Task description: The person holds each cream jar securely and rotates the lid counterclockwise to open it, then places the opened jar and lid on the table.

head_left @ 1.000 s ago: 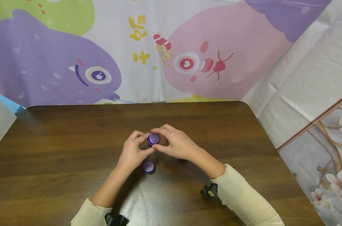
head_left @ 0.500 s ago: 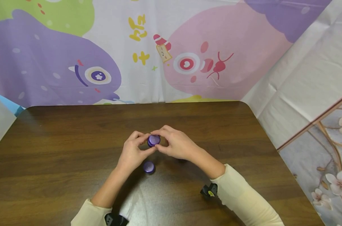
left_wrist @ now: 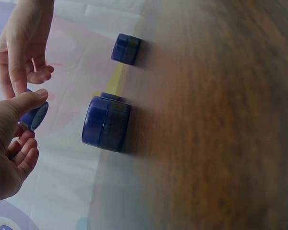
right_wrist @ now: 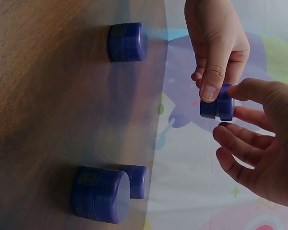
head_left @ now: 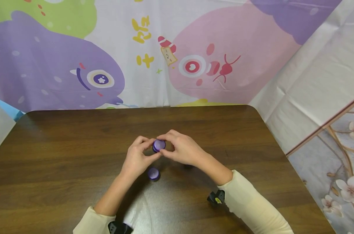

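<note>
A small purple screw-top jar is held above the table between both hands. My left hand pinches its lower part between thumb and fingers, with the thumb lying along the side in the right wrist view. My right hand grips the lid with thumb and fingertips. A narrow pale gap shows between lid and base in the right wrist view. The jar's round underside faces the left wrist camera. Closer to the body, another purple jar stands upright on the table.
Both wrist views show more lidded purple jars on the brown wooden table: a near jar, one partly behind it, and a separate jar. Under the right wrist, a dark bit peeks out. A cartoon-printed cloth hangs behind.
The right thumb and fingers have shifted slightly on the lid, and the jar's tilt has altered a little. Both hands stay in nearly the same place; the jar on the table has not moved.
</note>
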The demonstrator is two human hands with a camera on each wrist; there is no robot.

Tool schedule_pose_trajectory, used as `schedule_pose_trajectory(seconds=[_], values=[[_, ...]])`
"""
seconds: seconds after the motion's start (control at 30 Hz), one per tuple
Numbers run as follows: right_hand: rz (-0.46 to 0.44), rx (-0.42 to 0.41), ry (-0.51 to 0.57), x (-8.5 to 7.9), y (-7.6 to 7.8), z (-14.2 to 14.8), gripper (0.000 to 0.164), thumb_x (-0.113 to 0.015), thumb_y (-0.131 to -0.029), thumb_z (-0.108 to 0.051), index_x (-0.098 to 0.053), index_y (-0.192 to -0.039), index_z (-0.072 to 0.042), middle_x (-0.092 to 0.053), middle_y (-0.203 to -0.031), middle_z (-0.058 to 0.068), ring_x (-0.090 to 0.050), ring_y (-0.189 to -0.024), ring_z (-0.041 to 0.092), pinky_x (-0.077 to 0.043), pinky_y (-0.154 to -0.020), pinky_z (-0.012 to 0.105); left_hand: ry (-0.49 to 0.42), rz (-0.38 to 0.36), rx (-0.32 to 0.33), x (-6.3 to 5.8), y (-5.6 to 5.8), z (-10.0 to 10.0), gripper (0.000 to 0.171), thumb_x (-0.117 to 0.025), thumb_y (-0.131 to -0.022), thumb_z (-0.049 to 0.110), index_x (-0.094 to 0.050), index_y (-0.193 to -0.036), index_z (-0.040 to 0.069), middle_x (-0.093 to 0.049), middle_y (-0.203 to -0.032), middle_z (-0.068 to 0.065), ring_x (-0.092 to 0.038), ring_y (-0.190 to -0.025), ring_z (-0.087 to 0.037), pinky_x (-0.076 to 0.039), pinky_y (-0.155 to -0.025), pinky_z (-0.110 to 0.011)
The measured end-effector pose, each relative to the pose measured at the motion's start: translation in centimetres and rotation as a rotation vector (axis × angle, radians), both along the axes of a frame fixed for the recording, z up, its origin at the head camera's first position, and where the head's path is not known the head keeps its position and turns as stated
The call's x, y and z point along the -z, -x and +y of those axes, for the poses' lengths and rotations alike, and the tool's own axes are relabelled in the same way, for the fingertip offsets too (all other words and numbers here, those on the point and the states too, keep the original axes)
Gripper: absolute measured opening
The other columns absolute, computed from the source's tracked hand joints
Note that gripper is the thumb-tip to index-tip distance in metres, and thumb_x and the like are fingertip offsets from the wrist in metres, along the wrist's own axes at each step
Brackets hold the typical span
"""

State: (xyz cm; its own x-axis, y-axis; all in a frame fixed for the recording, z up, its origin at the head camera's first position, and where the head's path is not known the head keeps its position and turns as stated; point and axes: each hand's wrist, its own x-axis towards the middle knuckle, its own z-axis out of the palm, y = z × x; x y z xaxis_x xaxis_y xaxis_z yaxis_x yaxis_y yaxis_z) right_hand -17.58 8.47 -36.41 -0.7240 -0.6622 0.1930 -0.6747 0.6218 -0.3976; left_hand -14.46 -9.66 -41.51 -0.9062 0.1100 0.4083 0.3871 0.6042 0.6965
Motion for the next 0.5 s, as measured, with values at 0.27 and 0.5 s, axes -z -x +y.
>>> schedule_pose_trajectory(seconds=[0.27,0.5], values=[[-0.027,0.0,0.012,-0.01,-0.09,0.08,0.052,-0.067,-0.086,-0.029,-0.051,-0.133,-0.014,-0.058,-0.11,0.002,-0.045,-0.06,0.004,-0.041,-0.056,0.018,0.003,0.013,0.003,0.04,-0.03,-0.08,0.04,-0.082,-0.071,0.016,-0.069,-0.104,-0.003,-0.058,-0.091,-0.008,-0.059,-0.083,-0.023,-0.053,-0.073,-0.037],[0.009,0.025,0.021,-0.01,-0.02,-0.02,0.04,-0.068,-0.085,-0.031,-0.062,-0.12,-0.012,-0.062,-0.108,0.004,-0.051,-0.066,0.008,-0.043,-0.061,0.018,0.015,0.02,-0.001,0.03,0.06,-0.01,0.038,-0.082,-0.071,0.017,-0.07,-0.102,0.0,-0.058,-0.092,-0.008,-0.059,-0.083,-0.023,-0.053,-0.072,-0.035]])
